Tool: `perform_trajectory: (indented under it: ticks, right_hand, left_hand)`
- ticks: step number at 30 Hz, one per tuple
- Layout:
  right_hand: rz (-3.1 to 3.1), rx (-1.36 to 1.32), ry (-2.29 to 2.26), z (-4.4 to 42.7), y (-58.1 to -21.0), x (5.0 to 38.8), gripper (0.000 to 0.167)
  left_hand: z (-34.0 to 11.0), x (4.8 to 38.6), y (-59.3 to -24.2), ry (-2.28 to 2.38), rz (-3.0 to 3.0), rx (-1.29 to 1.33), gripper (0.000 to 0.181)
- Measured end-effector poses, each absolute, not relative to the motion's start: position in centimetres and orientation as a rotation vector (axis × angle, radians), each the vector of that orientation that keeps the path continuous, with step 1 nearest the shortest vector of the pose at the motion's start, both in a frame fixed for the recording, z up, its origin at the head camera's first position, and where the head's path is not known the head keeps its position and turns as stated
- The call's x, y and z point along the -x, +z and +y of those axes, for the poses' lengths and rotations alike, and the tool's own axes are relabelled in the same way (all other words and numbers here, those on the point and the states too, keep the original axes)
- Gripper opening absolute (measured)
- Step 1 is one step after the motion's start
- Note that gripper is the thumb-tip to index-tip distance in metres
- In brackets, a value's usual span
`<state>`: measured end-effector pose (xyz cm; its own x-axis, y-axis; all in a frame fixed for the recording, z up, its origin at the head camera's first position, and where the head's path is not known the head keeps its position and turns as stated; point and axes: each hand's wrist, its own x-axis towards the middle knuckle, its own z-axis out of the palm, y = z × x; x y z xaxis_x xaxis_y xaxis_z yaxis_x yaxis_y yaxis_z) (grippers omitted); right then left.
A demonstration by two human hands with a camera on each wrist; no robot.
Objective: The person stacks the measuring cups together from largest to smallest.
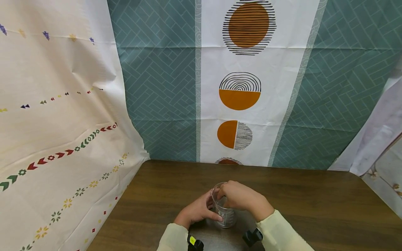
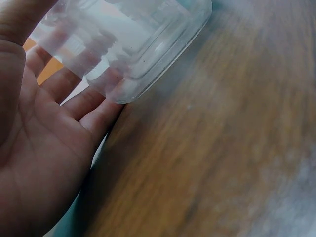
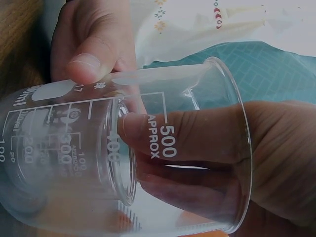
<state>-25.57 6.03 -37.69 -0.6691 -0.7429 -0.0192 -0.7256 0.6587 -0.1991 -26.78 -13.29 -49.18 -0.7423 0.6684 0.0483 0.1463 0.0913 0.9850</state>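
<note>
A large clear glass beaker [image 1: 226,220] with white volume markings is in my left hand [image 1: 196,211], thumb on the near side and fingers around the far side. In the left wrist view, the beaker's base [image 2: 170,54] shows past the fingers. A smaller glass beaker [image 3: 74,165] sits inside the large one, as the right wrist view shows. My right hand [image 1: 242,197] reaches in through the large beaker's mouth. Its thumb and fingers pinch the smaller beaker's rim [image 3: 129,190]. Whether the large beaker's base touches the table is hard to tell.
Both beakers are over a brown wooden table [image 1: 150,195]. Behind it hangs a teal and white curtain [image 1: 160,87] with orange circles. A cream patterned cloth [image 1: 62,132] hangs at the left, and pale fabric [image 1: 373,139] at the right.
</note>
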Motion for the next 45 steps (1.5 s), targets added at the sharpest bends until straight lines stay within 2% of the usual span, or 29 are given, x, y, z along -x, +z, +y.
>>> perform_trajectory:
  ticks: [26, 35, 45]
  right_hand:
    - [2.761, 1.239, -0.280, 6.0, -37.5, 25.8, 0.017]
    - [2.789, 1.429, -0.340, 6.7, -37.7, 25.9, 0.011]
    - [2.903, 1.539, -0.367, 7.3, -37.2, 25.8, 0.018]
  left_hand:
    - [-13.4, 27.0, -49.3, 1.681, 1.962, -0.784, 0.091]
    - [-13.2, 27.0, -48.9, 1.702, 1.940, -0.809, 0.097]
    - [-14.2, 26.8, -48.6, 1.732, 1.943, -0.804, 0.095]
